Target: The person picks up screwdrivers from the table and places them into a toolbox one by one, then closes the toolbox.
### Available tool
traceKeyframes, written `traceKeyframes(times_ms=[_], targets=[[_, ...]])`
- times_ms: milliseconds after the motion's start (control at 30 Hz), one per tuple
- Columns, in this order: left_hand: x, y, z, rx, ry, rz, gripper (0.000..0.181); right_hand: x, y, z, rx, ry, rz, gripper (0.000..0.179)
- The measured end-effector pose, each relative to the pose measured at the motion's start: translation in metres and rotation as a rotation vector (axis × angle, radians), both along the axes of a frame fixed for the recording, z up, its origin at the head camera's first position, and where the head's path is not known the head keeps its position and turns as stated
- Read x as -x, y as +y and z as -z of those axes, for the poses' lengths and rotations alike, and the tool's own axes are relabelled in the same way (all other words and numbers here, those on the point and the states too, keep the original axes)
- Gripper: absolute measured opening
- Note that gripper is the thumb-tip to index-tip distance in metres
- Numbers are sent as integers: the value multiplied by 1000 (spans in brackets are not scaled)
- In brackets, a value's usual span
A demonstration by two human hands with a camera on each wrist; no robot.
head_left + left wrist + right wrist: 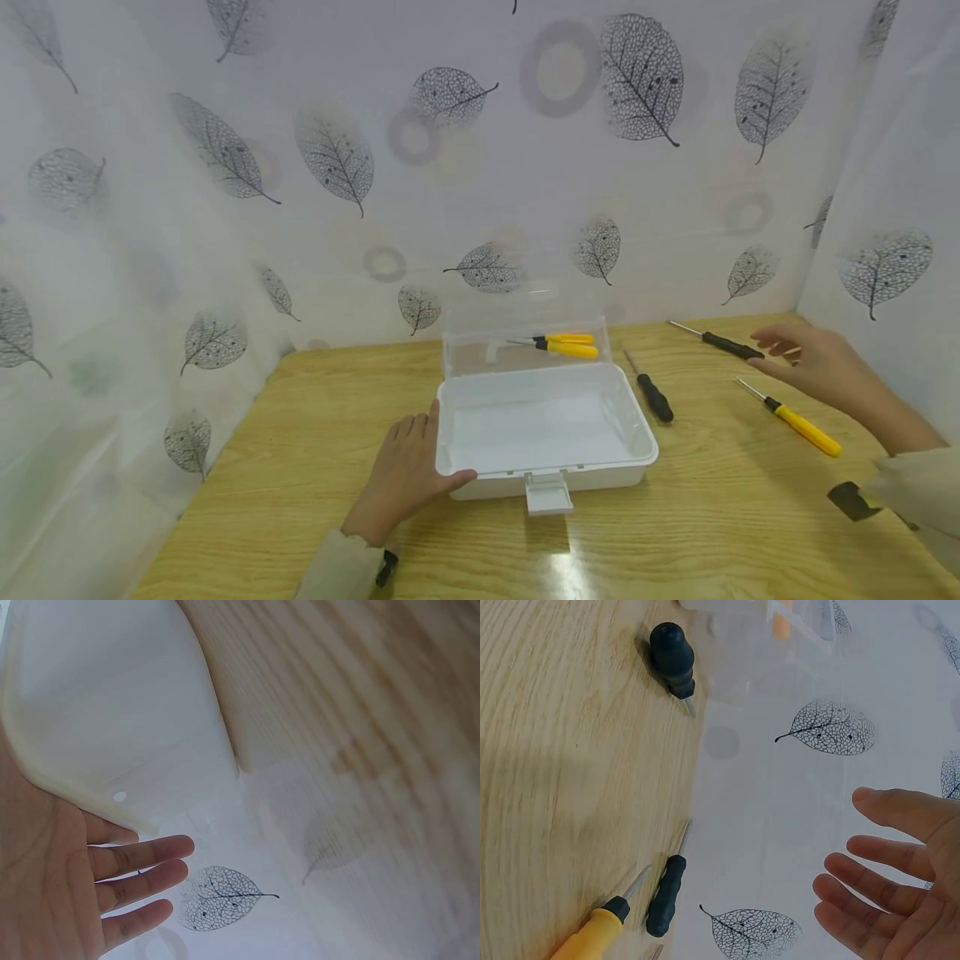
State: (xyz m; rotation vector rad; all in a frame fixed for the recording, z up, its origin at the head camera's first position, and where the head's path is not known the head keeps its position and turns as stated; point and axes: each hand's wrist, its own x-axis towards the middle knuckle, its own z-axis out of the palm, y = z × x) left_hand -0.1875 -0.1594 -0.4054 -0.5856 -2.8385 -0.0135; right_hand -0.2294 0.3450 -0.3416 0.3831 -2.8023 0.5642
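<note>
A white plastic box (540,477) stands on the table with its clear lid (468,354) tipped back. My left hand (405,471) rests against the box's left side, fingers straight and thumb along the front rim. In the left wrist view, the left hand's fingers (142,859) extend past the box edge. My right hand (817,367) hovers by a black-handled screwdriver (731,345) at the far right, fingers loosely bent and holding nothing. A yellow-handled screwdriver (806,429) lies nearer the front. Another black-handled screwdriver (655,398) is beside the box's right wall.
Two yellow-handled screwdrivers (572,349) show at the lid; whether they lie in it or behind it I cannot tell. A latch (548,495) hangs at the box's front. A leaf-patterned curtain (487,183) encloses the wooden table (330,392) at the back and sides.
</note>
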Motion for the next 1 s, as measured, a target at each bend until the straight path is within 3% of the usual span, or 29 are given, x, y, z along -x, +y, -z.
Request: traceKeyframes(times_ms=[333,1000], targets=[[0,-1,1,-1,-1,8,111,-6,16,13,-4,5,44,41],[0,1,0,-2,-2,-3,109,-14,39,36,20,-149,125,57]])
